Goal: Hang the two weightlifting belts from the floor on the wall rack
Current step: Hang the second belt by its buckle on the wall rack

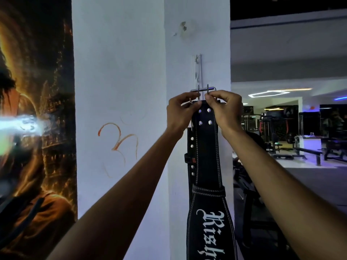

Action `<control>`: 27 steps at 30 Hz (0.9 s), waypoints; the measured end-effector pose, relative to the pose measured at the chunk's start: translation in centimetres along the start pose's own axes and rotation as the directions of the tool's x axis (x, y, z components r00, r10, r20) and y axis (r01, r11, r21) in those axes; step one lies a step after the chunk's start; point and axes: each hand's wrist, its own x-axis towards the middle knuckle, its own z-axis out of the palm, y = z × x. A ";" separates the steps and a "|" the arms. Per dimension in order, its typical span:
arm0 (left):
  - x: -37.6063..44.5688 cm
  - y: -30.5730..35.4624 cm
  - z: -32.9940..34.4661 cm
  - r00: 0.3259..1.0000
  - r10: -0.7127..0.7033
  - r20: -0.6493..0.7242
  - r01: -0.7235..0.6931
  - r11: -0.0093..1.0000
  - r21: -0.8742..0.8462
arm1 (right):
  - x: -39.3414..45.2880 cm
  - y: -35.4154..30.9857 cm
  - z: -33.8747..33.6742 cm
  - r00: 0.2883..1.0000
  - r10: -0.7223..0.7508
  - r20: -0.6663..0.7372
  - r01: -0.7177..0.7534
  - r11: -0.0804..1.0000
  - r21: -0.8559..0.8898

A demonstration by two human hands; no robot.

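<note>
Against the white pillar (187, 44), left hand (178, 113) and right hand (224, 111) raised, fingers pinching the buckle (203, 90) of a hanging black weightlifting belt (206, 156), second belt (191, 152) behind, metal hook (199, 69) above, mural (35, 109) left.

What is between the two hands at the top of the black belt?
In the head view, the belt's metal buckle with its two upright prongs lies between the left hand and the right hand, just above the black belt, against the white pillar.
</note>
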 end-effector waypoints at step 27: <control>16.5 -7.5 3.4 0.991 -0.024 -0.132 0.017 0.998 -0.055 | 13.7 8.3 8.2 0.996 0.081 -0.035 -0.077 0.991 0.111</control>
